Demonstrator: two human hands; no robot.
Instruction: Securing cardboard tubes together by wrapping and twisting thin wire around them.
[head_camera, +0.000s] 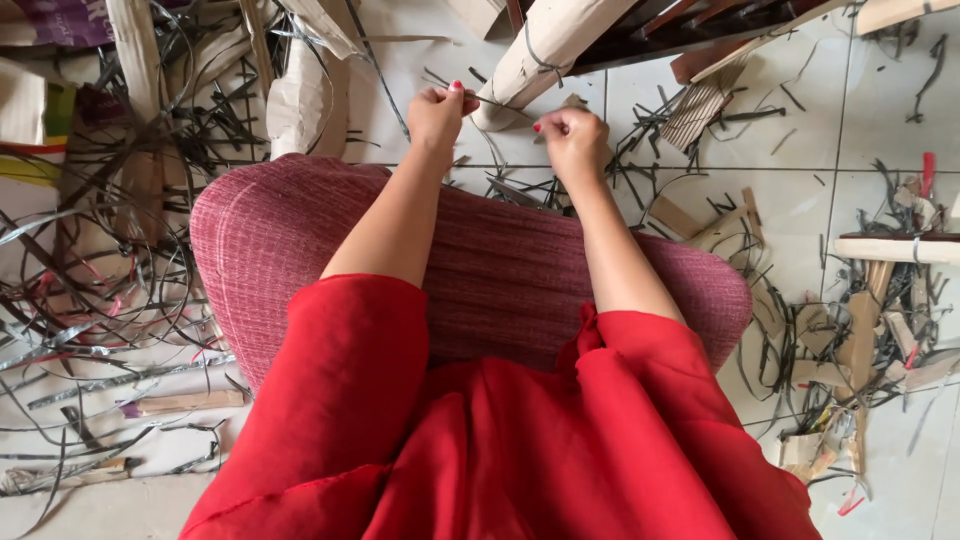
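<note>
Soft, even daylight fills the head view, bright on the pale floor tiles (800, 200) with only faint shadows under the scraps; no harsh glare; the red sleeves (340, 400) close to the lens look slightly soft; straight lines bend mildly toward the edges

left hand (437, 112): grip pinched | right hand (572, 140): grip pinched | forearms extended

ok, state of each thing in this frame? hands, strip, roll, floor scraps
left hand: fingers closed, pinching the thin strip
right hand: fingers closed on the strip's other end
thin strip: stretched between both hands
paper-wrapped roll: tilted, tied with a dark strip, not held
dark strips: loose, tangled on the floor
cardboard scraps: scattered on the tiles
</note>
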